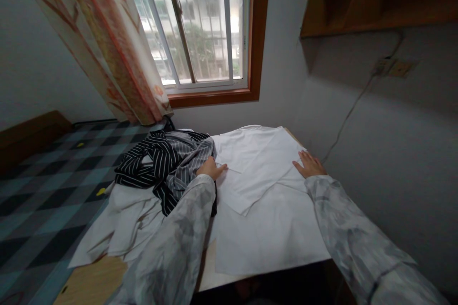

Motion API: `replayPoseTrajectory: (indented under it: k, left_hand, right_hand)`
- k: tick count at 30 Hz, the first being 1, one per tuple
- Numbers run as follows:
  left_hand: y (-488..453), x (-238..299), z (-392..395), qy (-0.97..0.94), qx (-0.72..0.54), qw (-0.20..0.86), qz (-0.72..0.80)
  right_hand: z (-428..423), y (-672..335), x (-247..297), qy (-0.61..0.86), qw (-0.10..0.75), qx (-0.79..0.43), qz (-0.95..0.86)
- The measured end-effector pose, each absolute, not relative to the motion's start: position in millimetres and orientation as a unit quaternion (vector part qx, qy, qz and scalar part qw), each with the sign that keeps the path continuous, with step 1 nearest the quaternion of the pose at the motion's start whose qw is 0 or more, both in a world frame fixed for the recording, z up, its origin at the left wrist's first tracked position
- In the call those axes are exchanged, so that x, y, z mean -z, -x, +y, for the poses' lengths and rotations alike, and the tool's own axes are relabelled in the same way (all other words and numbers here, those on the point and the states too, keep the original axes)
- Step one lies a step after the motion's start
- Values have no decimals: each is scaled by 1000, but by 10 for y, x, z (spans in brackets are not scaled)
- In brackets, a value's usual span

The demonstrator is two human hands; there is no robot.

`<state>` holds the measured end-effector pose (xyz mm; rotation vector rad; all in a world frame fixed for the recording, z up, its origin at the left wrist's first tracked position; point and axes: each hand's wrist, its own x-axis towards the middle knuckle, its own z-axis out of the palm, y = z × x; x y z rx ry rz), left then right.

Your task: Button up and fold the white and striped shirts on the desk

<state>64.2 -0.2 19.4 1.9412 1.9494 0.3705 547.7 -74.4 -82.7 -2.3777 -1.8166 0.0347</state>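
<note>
A white garment (257, 157), its exact kind unclear, lies spread and partly folded over on the table, with more white cloth (272, 233) under it reaching to the front edge. My left hand (212, 168) rests at its left side, thumb stretched out over the white fabric, next to a striped garment. My right hand (309, 165) lies with fingers spread on the right edge of the white garment. Neither hand grips anything that I can see. The black and grey striped garment (168, 157) sits in a crumpled heap left of my left hand.
More white clothing (132, 219) is bunched below the striped heap, over a wooden surface (96, 281). On the left is a bed with a checked cover (46, 190). A curtain (118, 57) hangs beside the window. Along the right wall runs a cable (345, 121) under a wooden shelf (358, 24).
</note>
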Motion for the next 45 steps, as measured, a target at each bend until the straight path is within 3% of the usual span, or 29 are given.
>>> replayPoseTrajectory:
  k: [15,26,34,39,45]
  left_hand:
    - [-546,-107,178,-675,-183,223,679]
    - [-647,-282,228,-666,-166,210,696]
    - [-700,-516,175,-664,-101,320,669]
    - [-1032,-738,283,-653,-65,408,635]
    - [-1739,-876,401,-647,-7,524,554]
  right_hand:
    - [-951,-5029,636,739,104,45,-664]
    - [-1016,-4765,738,687,78,-27,-722]
    - [-1066,-4730,669,677,96,4,-729]
    - [-1151,-4642,436,570,146,68,-806]
    - [-1131,-4556,318,559,207,27,-803]
